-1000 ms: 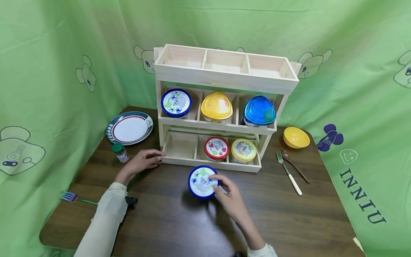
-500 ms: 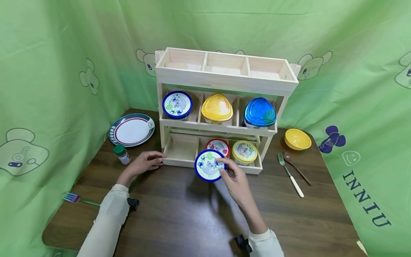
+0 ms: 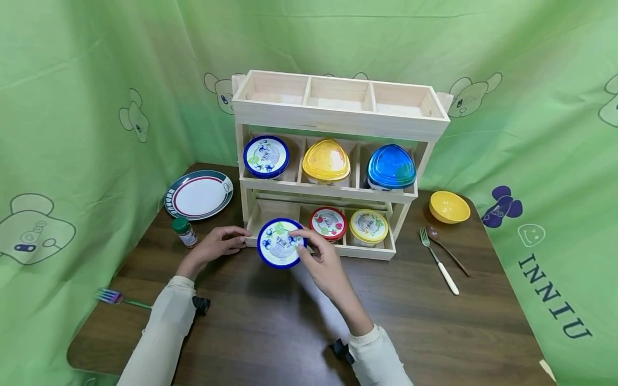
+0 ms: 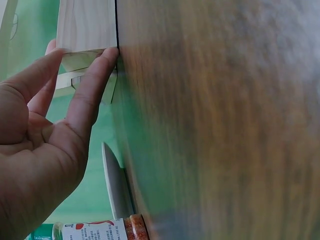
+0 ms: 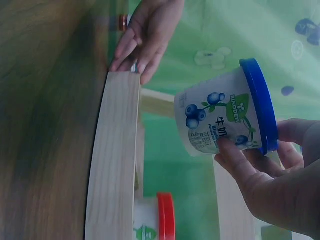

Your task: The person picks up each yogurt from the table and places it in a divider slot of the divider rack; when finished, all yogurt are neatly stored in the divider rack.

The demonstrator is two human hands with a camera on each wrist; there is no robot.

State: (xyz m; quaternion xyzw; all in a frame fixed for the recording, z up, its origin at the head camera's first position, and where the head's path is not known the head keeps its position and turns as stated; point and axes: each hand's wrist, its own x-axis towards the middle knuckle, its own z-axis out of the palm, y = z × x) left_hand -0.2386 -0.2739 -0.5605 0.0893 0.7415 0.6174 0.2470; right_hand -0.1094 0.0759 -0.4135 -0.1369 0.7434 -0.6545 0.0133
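Note:
My right hand (image 3: 323,265) grips a white tub (image 3: 276,245) with a blue lid and blueberry print, thumb and fingers at its lid and side. In the right wrist view the tub (image 5: 215,112) is tilted, in front of the wooden rack (image 5: 112,155). From the head it overlaps the left compartment of the rack's bottom tray. My left hand (image 3: 220,245) touches that tray's left front corner with its fingertips (image 4: 110,54). In the bottom tray sit a red-lidded tub (image 3: 327,223) in the middle and a yellow-lidded tub (image 3: 369,227) on the right.
The middle tier holds a blueberry tub (image 3: 266,156), a yellow-lidded tub (image 3: 326,161) and a blue-lidded tub (image 3: 391,167). A plate (image 3: 199,194), spice jar (image 3: 185,232) and fork (image 3: 110,296) lie left. A yellow bowl (image 3: 449,208), white-handled fork (image 3: 441,265) and spoon (image 3: 449,252) lie right.
My right hand has lifted the blueberry tub toward the rack, then carried it left, from before the red-lidded tub to before the left compartment. My left hand has stayed at the tray corner.

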